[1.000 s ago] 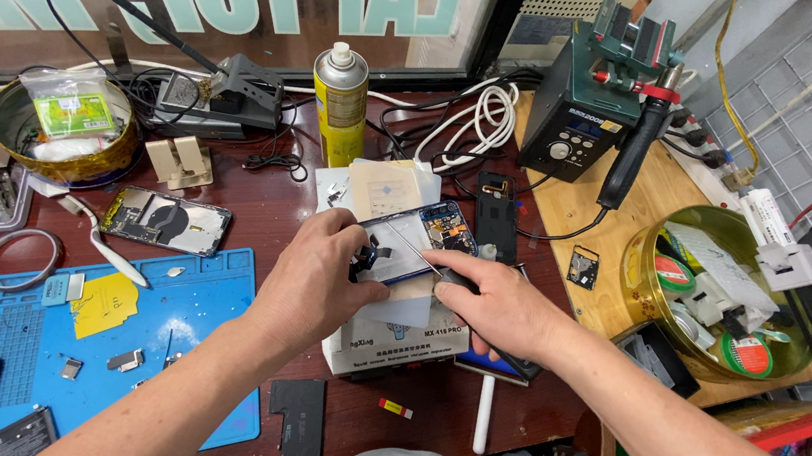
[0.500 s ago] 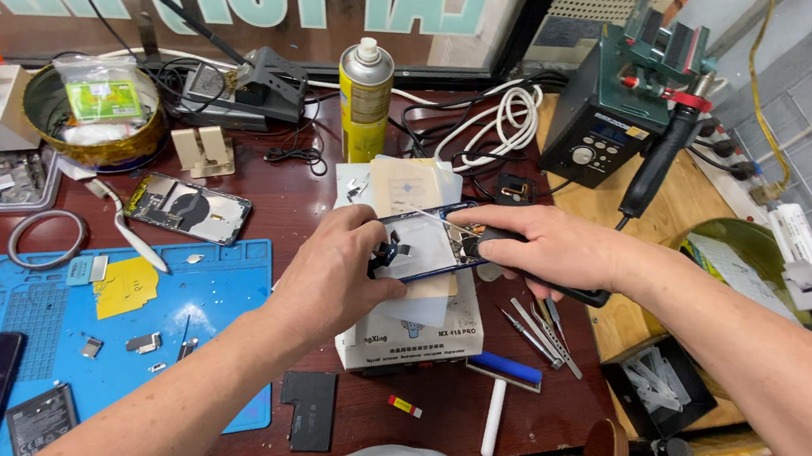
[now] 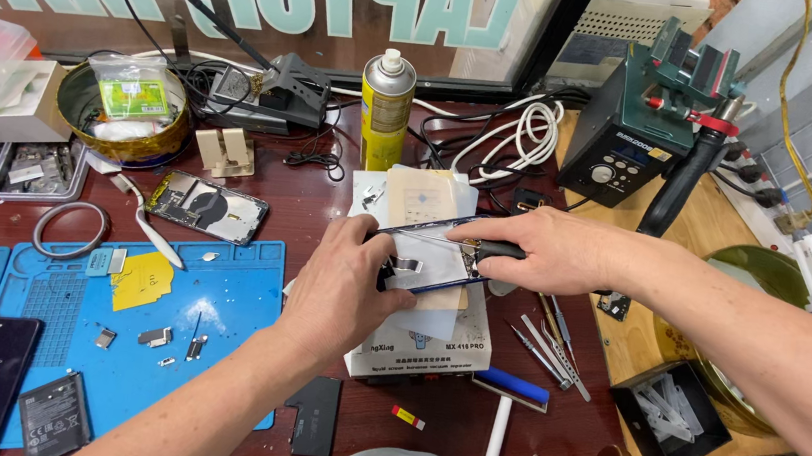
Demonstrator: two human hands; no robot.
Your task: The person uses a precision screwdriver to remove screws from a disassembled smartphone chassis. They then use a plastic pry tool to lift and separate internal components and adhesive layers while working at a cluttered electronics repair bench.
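left hand (image 3: 345,282) steadying phone frame (image 3: 423,255), right hand (image 3: 549,253) — tool (dark-handled)

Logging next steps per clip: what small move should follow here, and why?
Probably ease the tool along the opened phone: the right hand has its tip at the frame's edge, while the left hand pins the phone on the box.

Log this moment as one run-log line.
left hand: steadies opened phone on white box | right hand: holds black-handled tool to phone | nearby: tweezers, spray can
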